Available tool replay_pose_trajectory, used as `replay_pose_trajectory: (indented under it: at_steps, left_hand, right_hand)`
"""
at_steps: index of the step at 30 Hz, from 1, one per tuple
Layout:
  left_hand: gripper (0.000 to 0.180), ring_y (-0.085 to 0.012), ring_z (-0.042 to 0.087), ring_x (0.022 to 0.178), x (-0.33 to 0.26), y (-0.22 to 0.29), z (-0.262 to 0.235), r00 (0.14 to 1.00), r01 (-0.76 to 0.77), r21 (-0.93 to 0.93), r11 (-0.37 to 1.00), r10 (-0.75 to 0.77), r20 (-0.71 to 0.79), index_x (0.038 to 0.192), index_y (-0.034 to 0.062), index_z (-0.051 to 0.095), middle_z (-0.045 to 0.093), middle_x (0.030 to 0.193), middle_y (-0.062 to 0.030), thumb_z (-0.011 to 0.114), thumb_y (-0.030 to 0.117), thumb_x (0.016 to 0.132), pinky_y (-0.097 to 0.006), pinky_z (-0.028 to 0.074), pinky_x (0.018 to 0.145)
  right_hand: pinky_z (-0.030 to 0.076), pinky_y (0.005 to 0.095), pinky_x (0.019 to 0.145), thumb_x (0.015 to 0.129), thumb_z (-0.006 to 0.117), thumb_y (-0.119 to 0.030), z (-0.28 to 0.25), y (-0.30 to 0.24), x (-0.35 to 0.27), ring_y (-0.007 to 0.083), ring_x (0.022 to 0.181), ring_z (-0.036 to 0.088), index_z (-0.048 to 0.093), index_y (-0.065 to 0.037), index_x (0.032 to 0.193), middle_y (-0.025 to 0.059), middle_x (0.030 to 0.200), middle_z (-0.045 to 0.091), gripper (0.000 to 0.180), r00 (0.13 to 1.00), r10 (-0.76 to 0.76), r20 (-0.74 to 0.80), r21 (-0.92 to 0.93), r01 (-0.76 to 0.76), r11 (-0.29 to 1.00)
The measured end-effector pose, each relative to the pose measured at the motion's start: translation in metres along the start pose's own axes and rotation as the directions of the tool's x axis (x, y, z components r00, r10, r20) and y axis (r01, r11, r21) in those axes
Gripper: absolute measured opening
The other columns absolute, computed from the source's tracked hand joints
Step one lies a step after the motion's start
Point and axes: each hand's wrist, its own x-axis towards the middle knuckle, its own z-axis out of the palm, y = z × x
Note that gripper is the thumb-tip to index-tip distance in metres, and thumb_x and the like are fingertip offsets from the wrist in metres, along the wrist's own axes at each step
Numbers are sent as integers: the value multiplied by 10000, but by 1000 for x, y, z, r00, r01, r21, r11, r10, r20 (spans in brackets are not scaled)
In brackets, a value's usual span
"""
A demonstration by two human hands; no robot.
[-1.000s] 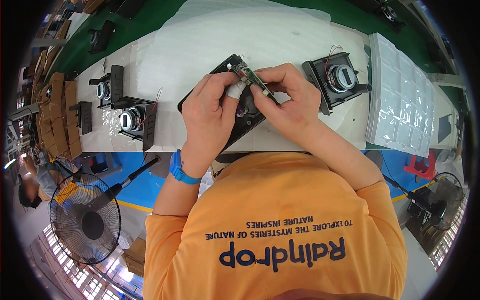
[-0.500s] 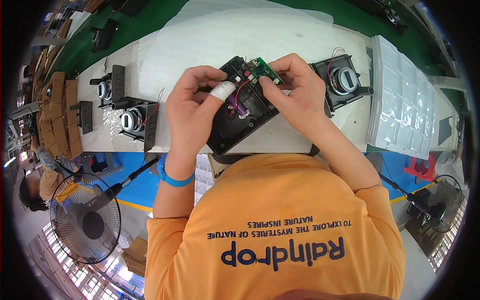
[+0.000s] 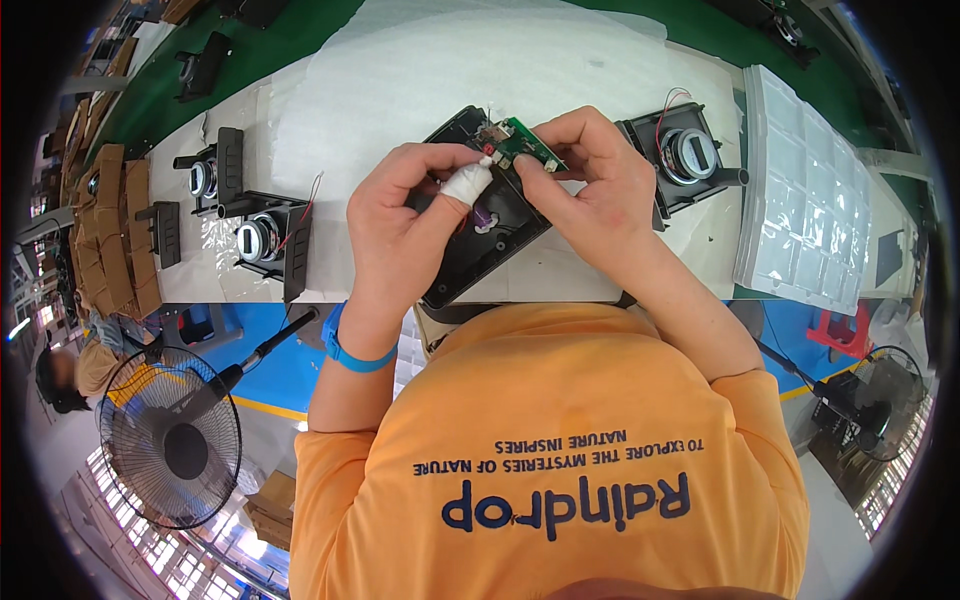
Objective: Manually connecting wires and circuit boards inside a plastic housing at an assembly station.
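While both hands meet over the black housing (image 3: 478,232) on the bench (image 3: 400,90), the small green circuit board (image 3: 527,145) sits pinched between them — right hand (image 3: 590,190) gripping its right end, left hand (image 3: 405,225) with its bandaged fingertip pinching the left. The board's long axis slants down to the right, just above the housing's far end.

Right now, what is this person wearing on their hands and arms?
Both hands are bare, no gloves. The left hand has white tape or a bandage wrapped around one fingertip, and a bright blue wristband circles that wrist. Short orange sleeves end above the elbows. The right hand wears nothing.
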Motion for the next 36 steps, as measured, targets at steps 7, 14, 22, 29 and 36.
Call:
replay_pose_trajectory:
  at_steps: [7,14,22,29,36]
  left_hand:
    - [125,-54,596,747,9,10,-7,984,178,-89,980,-176,28,1003,-42,722,690,814,-21,721,34,903,-211,490,667]
    - [126,-52,583,727,11,11,-12,977,206,-57,977,-202,64,981,-44,709,678,796,-14,703,36,884,-205,475,650]
    - [119,-42,563,697,12,13,-15,972,218,-3,976,-217,85,954,-32,711,662,764,0,717,67,888,-204,458,617]
    - [123,-38,559,686,13,17,-16,966,248,-42,968,-244,91,951,-31,714,656,755,5,723,77,893,-202,462,608]
    - [122,-43,578,696,14,14,-17,965,249,-24,968,-246,94,944,-34,713,673,768,-7,718,74,888,-203,472,611]
  right_hand:
    - [574,227,734,880,743,-2,2,-2,0,75,819,693,671,-18,1037,34,934,726,173,986,-165,-22,-186,158,970]
    - [597,244,716,868,749,0,2,-3,0,109,815,725,692,-30,1041,52,995,758,185,961,-274,31,-252,273,928]
    - [608,259,711,850,755,10,3,-3,-1,146,810,749,702,-32,1005,77,1012,769,168,939,-337,67,-270,342,900]
    - [614,270,740,861,743,9,4,-2,0,163,831,755,695,-19,1012,77,1014,771,161,915,-392,99,-306,403,863]
    - [605,262,759,868,741,8,4,-4,-1,130,864,742,703,-35,1047,66,1012,766,188,964,-252,80,-238,264,935]
